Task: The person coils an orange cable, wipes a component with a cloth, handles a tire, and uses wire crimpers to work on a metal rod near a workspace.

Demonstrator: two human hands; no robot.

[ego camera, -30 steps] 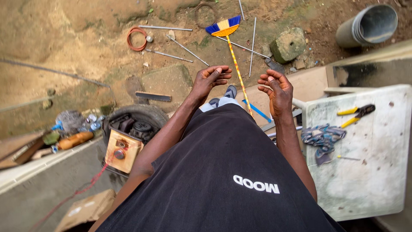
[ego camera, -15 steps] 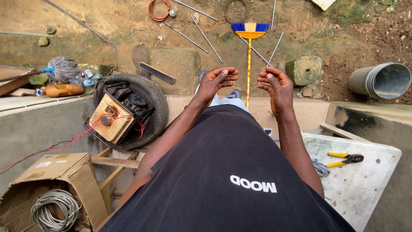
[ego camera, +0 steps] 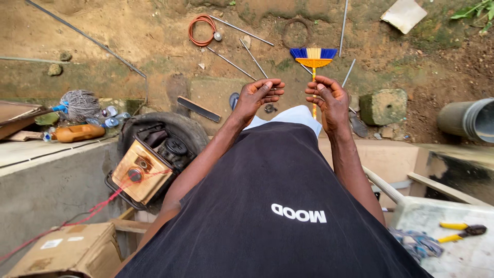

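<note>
Below, both hands (ego camera: 296, 100) above a broom (ego camera: 313, 64), bristles pointing away.

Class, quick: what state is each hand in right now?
Left hand: fingers curled, pinching something thin; what it is cannot be told.
Right hand: half-open, fingers bent, nothing visibly held.
</note>
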